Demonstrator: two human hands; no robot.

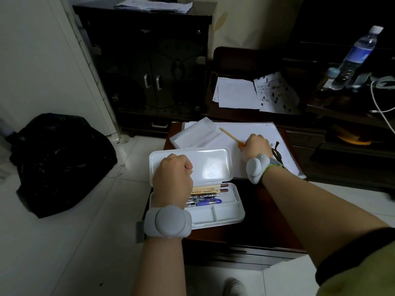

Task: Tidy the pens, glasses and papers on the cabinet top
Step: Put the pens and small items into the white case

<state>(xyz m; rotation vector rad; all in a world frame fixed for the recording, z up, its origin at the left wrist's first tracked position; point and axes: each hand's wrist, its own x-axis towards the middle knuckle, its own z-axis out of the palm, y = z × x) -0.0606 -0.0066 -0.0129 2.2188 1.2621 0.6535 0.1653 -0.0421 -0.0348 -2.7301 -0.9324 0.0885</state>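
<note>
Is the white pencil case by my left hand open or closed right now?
Open. The pencil case has its lid swung up, showing pens lying in the tray.

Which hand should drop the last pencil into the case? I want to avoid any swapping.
Right, probably. The right hand already grips the pencil over the papers, beside the open pen case. The left hand rests on its lid.
</note>
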